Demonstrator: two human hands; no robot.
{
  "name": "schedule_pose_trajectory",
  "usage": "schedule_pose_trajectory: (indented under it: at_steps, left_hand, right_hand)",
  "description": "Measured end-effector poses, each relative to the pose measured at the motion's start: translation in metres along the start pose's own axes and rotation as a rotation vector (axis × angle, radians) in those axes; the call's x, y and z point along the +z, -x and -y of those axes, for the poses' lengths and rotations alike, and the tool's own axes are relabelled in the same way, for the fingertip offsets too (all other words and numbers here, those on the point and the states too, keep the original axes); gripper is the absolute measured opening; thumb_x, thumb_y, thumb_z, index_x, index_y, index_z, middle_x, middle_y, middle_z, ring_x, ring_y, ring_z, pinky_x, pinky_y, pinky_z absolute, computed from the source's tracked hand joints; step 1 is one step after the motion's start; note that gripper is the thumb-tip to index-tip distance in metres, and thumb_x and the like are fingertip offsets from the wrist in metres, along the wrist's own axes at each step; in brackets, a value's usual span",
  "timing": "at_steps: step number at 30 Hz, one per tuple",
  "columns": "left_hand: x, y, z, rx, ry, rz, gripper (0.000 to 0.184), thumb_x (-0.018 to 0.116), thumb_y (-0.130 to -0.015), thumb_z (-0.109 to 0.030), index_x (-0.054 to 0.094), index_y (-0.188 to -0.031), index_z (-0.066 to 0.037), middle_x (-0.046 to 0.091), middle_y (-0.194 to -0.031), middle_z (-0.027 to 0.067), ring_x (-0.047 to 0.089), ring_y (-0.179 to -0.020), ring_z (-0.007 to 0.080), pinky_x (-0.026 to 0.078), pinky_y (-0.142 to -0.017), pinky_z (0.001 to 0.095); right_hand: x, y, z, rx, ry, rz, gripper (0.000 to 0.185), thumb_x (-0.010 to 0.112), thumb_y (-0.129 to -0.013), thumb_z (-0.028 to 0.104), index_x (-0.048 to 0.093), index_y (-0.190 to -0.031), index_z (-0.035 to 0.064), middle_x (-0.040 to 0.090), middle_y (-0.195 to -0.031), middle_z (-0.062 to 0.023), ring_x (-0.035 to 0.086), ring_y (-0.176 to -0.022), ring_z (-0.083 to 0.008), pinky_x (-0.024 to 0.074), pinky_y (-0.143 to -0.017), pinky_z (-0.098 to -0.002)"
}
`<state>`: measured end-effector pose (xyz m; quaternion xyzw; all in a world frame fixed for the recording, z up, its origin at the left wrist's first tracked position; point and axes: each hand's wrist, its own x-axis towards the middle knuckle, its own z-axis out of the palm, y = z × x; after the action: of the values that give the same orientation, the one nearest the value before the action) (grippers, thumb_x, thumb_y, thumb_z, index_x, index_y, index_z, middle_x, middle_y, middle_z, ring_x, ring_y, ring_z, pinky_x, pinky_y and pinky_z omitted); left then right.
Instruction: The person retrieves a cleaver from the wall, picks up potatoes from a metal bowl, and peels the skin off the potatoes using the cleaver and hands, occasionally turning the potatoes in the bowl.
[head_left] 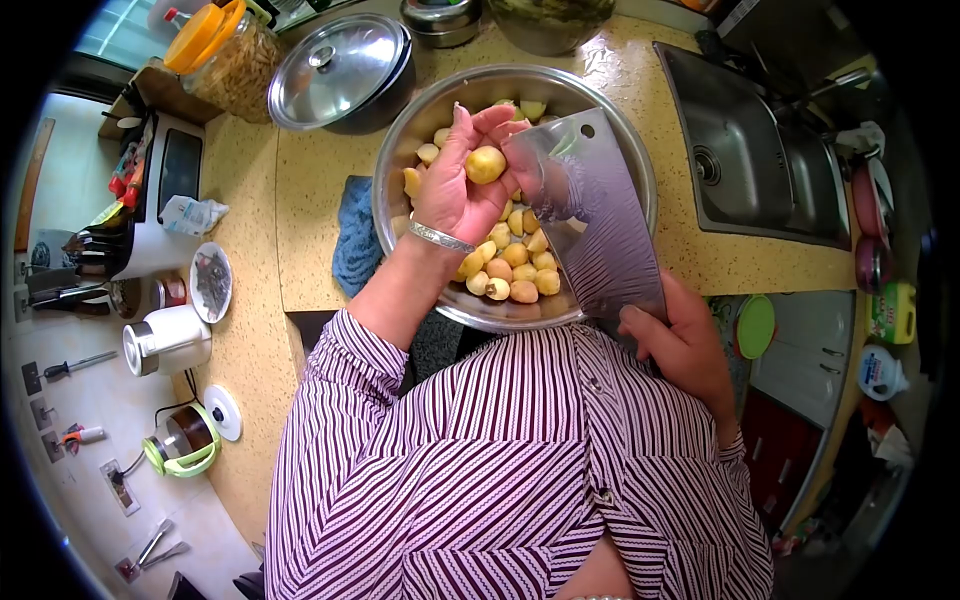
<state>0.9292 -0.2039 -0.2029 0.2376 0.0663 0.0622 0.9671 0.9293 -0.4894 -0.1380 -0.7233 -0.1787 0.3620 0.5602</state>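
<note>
My left hand (462, 195), with a silver bracelet at its wrist, holds a round yellow potato (486, 165) in its palm over a large metal bowl (640, 180). My right hand (675, 335) grips the lower end of a wide cleaver (590, 215). The blade stretches over the right part of the bowl, its far end beside the fingers of my left hand, and hides some of what lies below. Several peeled potato pieces (515, 257) lie in the bowl.
A lidded pot (340, 75) and an orange-lidded jar (235, 70) stand at the back left. A blue cloth (357, 240) lies left of the bowl, a white plate (211, 283) farther left. The sink (730, 150) is at the right.
</note>
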Motion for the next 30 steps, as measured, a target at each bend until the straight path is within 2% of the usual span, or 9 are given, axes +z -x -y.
schedule_pose_trajectory:
  at_steps: [4,6,16,18,20,24,27,29,30]
  left_hand:
    - [0.004,0.000,0.001,-0.019,-0.056,0.020,0.050,0.046,-0.104,-0.046,0.059,-0.123,-0.001,0.061,-0.109,0.0103,0.062,-0.097,0.0199,0.057,-0.091,0.0405]
    - [0.011,0.001,0.003,-0.014,-0.118,-0.075,0.049,0.046,-0.103,-0.047,0.062,-0.118,-0.004,0.062,-0.116,0.0137,0.064,-0.095,0.0201,0.059,-0.078,0.0406]
    - [0.013,0.001,0.005,-0.023,-0.147,-0.019,0.054,0.047,-0.101,-0.051,0.057,-0.123,-0.003,0.061,-0.114,0.0131,0.066,-0.097,0.0187,0.062,-0.080,0.0388]
    - [0.022,0.007,0.004,0.019,-0.239,-0.028,0.057,0.043,-0.103,-0.049,0.049,-0.132,0.000,0.062,-0.104,0.0082,0.063,-0.099,0.0179,0.057,-0.091,0.0359]
    - [0.017,0.007,0.004,0.025,-0.249,-0.019,0.055,0.043,-0.103,-0.047,0.049,-0.133,-0.001,0.063,-0.106,0.0091,0.063,-0.103,0.0194,0.057,-0.093,0.0397]
    - [0.014,0.010,0.004,0.017,-0.272,-0.012,0.049,0.046,-0.103,-0.042,0.049,-0.134,-0.004,0.063,-0.108,0.0096,0.064,-0.104,0.0218,0.058,-0.091,0.0464]
    - [0.009,0.009,0.002,0.027,-0.317,-0.014,0.054,0.057,-0.099,-0.042,0.039,-0.135,-0.007,0.060,-0.105,0.0088,0.065,-0.091,0.0164,0.060,-0.078,0.0368]
    - [0.001,0.006,-0.004,0.016,-0.274,0.171,0.044,0.055,-0.103,-0.026,0.042,-0.139,-0.003,0.063,-0.111,0.0105,0.065,-0.105,0.0219,0.058,-0.092,0.0422]
    - [-0.001,0.005,-0.003,0.017,-0.272,0.169,0.044,0.055,-0.103,-0.026,0.042,-0.139,-0.003,0.063,-0.111,0.0105,0.065,-0.105,0.0219,0.058,-0.092,0.0422]
  right_hand:
    - [0.000,0.000,-0.001,-0.052,0.042,0.003,0.038,0.058,-0.093,0.008,0.055,-0.130,-0.0030,0.060,-0.078,-0.0007,0.050,-0.058,-0.0050,0.0426,-0.055,-0.0225]
    - [0.001,-0.001,0.000,-0.054,0.049,0.007,0.038,0.058,-0.093,0.008,0.055,-0.130,-0.0032,0.060,-0.077,-0.0008,0.050,-0.058,-0.0052,0.0427,-0.055,-0.0226]
    - [0.004,-0.004,-0.004,-0.080,0.121,0.032,0.041,0.057,-0.094,0.007,0.052,-0.133,-0.0050,0.063,-0.080,-0.0053,0.053,-0.063,-0.0103,0.0463,-0.061,-0.0272]
    - [0.005,-0.006,-0.005,-0.057,0.153,0.037,0.041,0.056,-0.094,0.008,0.051,-0.133,-0.0055,0.063,-0.081,-0.0062,0.054,-0.064,-0.0115,0.0470,-0.063,-0.0280]
    - [0.007,-0.008,-0.006,-0.083,0.128,0.020,0.042,0.056,-0.095,0.008,0.051,-0.134,-0.0049,0.063,-0.081,-0.0051,0.054,-0.063,-0.0096,0.0464,-0.061,-0.0265]
    - [0.007,-0.011,-0.003,0.070,0.079,0.045,0.045,0.057,-0.095,0.009,0.050,-0.137,-0.0034,0.062,-0.082,-0.0030,0.053,-0.061,-0.0060,0.0446,-0.057,-0.0233]
    - [0.007,-0.016,-0.006,0.071,0.044,0.066,0.048,0.058,-0.095,0.009,0.048,-0.140,-0.0014,0.062,-0.081,-0.0020,0.051,-0.059,-0.0040,0.0437,-0.055,-0.0212]
    - [0.005,-0.017,-0.008,0.104,-0.031,0.067,0.044,0.058,-0.094,0.009,0.051,-0.136,-0.0011,0.063,-0.081,-0.0035,0.052,-0.058,-0.0053,0.0449,-0.056,-0.0207]
    - [0.003,-0.019,-0.009,0.107,-0.029,0.069,0.044,0.058,-0.094,0.009,0.051,-0.136,-0.0011,0.063,-0.081,-0.0035,0.052,-0.058,-0.0053,0.0449,-0.056,-0.0207]
